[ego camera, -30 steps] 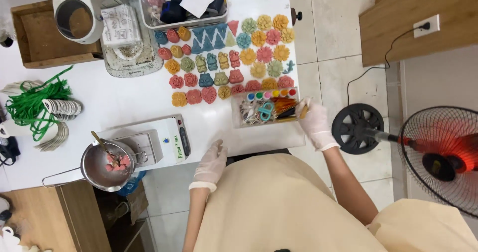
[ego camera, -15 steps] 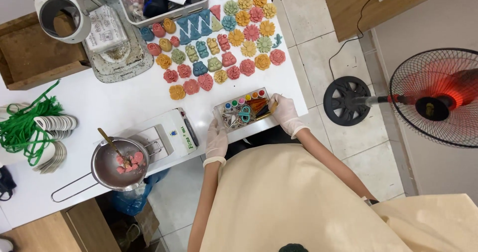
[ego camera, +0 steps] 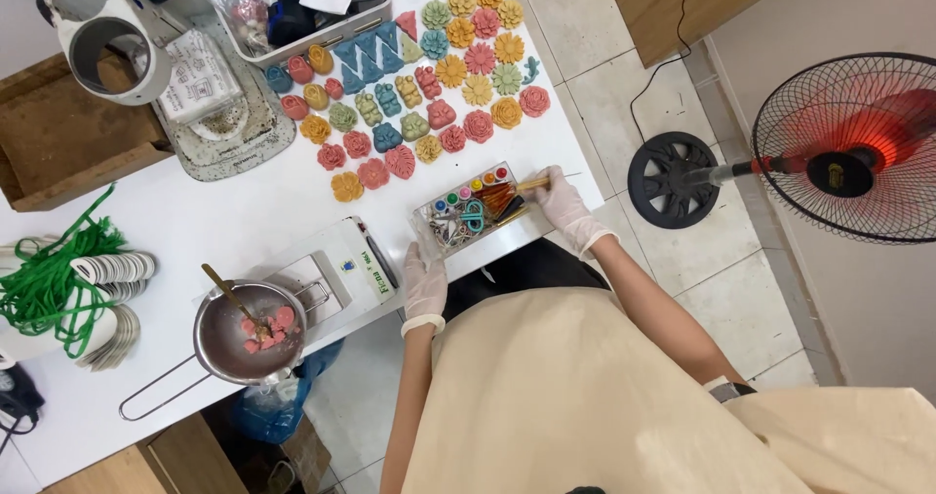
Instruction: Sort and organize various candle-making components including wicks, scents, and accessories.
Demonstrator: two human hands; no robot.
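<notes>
A clear rectangular paint tray (ego camera: 475, 208) with small colour pots, brushes and scissors lies at the near edge of the white table (ego camera: 195, 221). My left hand (ego camera: 425, 277), in a white glove, grips the tray's left end. My gloved right hand (ego camera: 560, 198) rests at the tray's right end, fingers closed on a thin wooden brush (ego camera: 531, 183). Beyond the tray lie several coloured moulded flower and figure shapes (ego camera: 419, 104) in rows.
A digital scale (ego camera: 336, 270) and a metal saucepan (ego camera: 249, 333) with pink pieces and a spoon stand left of the tray. Green cords with white discs (ego camera: 68, 279) lie far left. A standing fan (ego camera: 838, 153) is on the tiled floor to the right.
The view has shifted and drawn closer. Both hands stay at the ends of the paint tray; my right hand now holds a thin brush at the tray's right end.
</notes>
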